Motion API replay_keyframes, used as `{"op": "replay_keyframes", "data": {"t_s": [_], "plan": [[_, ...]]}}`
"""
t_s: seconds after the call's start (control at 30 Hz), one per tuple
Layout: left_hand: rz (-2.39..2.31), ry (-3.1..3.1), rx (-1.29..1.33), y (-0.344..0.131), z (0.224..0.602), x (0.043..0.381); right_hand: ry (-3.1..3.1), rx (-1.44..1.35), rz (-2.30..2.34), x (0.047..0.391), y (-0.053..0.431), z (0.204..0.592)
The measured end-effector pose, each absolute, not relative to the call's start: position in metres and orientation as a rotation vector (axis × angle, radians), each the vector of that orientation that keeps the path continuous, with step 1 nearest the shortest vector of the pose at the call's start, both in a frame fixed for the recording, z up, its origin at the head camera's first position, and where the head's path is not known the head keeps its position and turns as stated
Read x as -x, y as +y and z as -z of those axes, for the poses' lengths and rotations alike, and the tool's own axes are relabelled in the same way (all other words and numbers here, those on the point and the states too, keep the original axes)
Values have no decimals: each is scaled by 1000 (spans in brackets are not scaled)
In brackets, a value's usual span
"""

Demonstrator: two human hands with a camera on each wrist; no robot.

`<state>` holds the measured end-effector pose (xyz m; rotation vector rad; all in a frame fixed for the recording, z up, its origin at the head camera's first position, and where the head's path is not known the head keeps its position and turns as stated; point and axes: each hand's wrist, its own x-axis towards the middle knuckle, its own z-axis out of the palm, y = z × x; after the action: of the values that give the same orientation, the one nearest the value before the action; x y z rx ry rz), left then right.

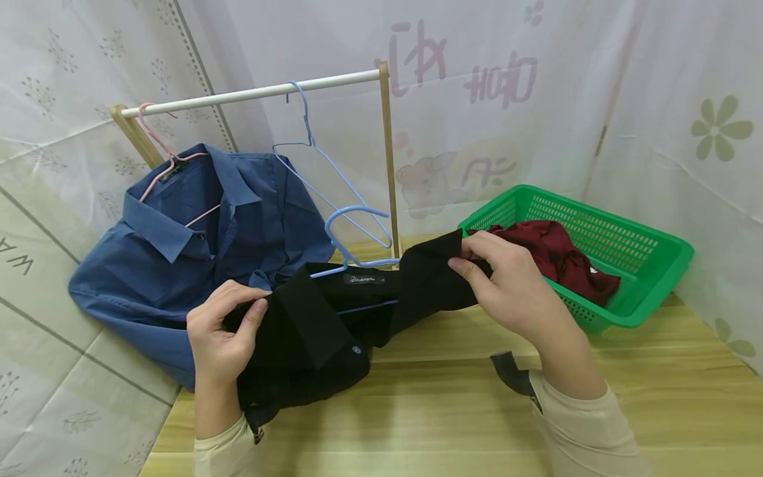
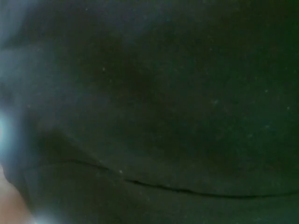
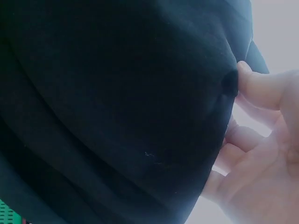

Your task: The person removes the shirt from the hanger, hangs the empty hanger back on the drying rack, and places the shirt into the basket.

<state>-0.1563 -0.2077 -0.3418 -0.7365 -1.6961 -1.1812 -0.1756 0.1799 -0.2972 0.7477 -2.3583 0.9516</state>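
Note:
Between the two hands hangs a black collared shirt [image 1: 310, 318] with a blue hanger [image 1: 331, 228] inside its neck, the hook sticking up above the collar label. My left hand [image 1: 223, 331] pinches the shirt at its left shoulder, thumb against fingers. At the other shoulder, my right hand [image 1: 507, 281] pinches the cloth near the collar. The right wrist view shows thumb and fingertips on the edge of the black cloth [image 3: 121, 102]. Dark cloth [image 2: 154, 102] fills nearly all of the left wrist view, with only a bit of skin at the lower left.
A rack with a white rail [image 1: 250, 96] stands behind. From it hang a blue shirt [image 1: 238, 225] on a pink hanger [image 1: 157, 142] and a bare blue hanger [image 1: 334, 159]. At right, a green basket [image 1: 652, 248] holds dark red cloth [image 1: 548, 252]. Everything stands on a wooden table [image 1: 441, 397].

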Motion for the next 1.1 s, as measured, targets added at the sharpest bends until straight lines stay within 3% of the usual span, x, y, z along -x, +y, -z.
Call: {"op": "replay_keyframes", "data": {"t_s": [1.1], "plan": [[1212, -1708, 759, -177, 326, 167, -2141, -636, -818, 169, 199, 284]]}}
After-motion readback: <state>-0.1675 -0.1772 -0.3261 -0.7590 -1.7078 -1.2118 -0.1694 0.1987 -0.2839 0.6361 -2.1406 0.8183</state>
